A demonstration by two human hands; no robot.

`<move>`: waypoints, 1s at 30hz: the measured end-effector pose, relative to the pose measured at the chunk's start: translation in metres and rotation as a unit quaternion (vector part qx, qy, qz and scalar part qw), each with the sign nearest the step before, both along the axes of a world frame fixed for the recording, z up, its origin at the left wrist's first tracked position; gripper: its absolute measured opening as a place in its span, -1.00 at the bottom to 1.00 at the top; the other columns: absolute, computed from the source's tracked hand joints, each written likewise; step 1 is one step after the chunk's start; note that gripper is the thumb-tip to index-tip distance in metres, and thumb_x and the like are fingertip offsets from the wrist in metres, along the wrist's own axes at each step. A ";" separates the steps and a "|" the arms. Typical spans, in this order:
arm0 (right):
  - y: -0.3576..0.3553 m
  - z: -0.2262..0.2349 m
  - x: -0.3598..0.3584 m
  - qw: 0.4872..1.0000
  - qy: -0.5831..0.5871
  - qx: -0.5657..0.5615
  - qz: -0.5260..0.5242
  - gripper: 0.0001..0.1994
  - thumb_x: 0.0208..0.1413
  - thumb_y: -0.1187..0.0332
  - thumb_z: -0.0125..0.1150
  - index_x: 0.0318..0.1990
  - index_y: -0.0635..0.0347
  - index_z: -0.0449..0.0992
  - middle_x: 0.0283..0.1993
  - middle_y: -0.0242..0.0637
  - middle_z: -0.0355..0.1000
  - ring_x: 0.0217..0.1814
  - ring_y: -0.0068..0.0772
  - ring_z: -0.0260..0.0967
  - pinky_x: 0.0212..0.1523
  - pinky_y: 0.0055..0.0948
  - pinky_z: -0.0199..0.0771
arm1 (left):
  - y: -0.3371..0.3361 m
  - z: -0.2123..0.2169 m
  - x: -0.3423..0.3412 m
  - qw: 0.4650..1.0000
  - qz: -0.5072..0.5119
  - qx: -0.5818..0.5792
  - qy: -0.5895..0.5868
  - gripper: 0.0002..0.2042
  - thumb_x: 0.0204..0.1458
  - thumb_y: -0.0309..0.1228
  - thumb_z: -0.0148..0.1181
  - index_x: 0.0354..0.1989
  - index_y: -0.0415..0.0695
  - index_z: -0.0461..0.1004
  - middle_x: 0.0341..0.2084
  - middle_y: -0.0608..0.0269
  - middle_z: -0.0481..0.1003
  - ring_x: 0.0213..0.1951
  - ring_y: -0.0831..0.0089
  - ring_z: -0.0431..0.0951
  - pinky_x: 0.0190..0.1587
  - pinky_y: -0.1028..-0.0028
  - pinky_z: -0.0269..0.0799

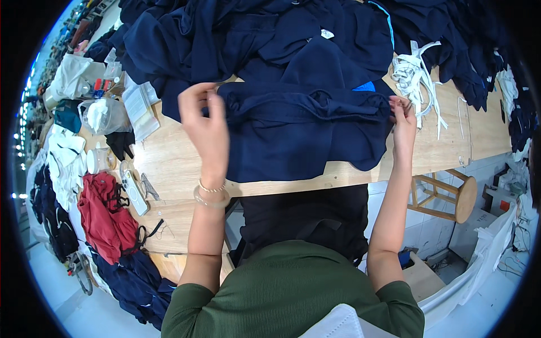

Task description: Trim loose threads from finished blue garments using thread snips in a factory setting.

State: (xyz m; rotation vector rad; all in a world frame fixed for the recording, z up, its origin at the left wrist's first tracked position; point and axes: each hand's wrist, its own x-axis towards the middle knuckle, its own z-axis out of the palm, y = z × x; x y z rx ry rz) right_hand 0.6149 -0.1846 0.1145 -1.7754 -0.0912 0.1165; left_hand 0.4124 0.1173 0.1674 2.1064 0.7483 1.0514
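Observation:
A navy garment [276, 149] lies flat across the near side of the wooden table, its gathered, banded edge [315, 107] running from side to side along the top. At the left end of that band is my left hand [205, 127], slightly blurred, with finger and thumb curled together at the cloth's corner. My right hand [403, 121] pinches the band's right end, its fingertips partly hidden by folds. The garment's lower part reaches toward the table's front edge. A small bright blue patch [364, 87] shows just behind the band, near its right end.
Heaped navy garments [225, 34] cover the table's far side. White strips [414, 73] lie beyond my right hand. To the left are a clear plastic bag [104, 115], a phone [134, 192] and a red garment [107, 217]. A wooden stool [465, 198] stands at right.

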 end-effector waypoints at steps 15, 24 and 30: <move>0.007 0.056 -0.092 0.963 0.172 0.097 0.184 -0.78 0.24 0.36 0.11 -0.03 0.25 0.40 -0.38 -0.50 0.29 -0.43 -0.73 0.15 -0.42 -0.70 0.16 | -0.084 -0.026 0.051 0.954 -0.279 0.112 0.011 -0.89 -0.12 -0.64 0.26 -0.41 -0.26 0.47 -0.44 0.20 0.48 -0.40 0.28 0.47 -0.35 0.43 0.40; 0.038 0.049 -0.110 0.840 0.418 0.282 0.201 -0.72 0.29 0.22 0.03 -0.20 0.33 0.44 -0.67 -0.47 0.21 -0.73 -0.72 0.03 -0.71 -0.68 -0.09 | -0.091 -0.035 0.043 0.959 -0.269 -0.091 0.001 -0.97 0.19 -0.66 -0.02 -0.27 -0.35 0.36 -0.32 0.02 0.56 -0.35 0.39 0.63 -0.30 0.51 0.59; 0.053 0.052 -0.112 0.832 0.441 0.279 0.187 -0.73 0.27 0.22 0.07 -0.23 0.30 0.46 -0.68 -0.48 0.21 -0.76 -0.72 0.01 -0.72 -0.67 -0.11 | -0.092 -0.035 0.036 0.955 -0.280 -0.099 0.007 -0.98 0.19 -0.66 -0.03 -0.25 -0.34 0.33 -0.25 0.00 0.55 -0.32 0.34 0.64 -0.27 0.48 0.57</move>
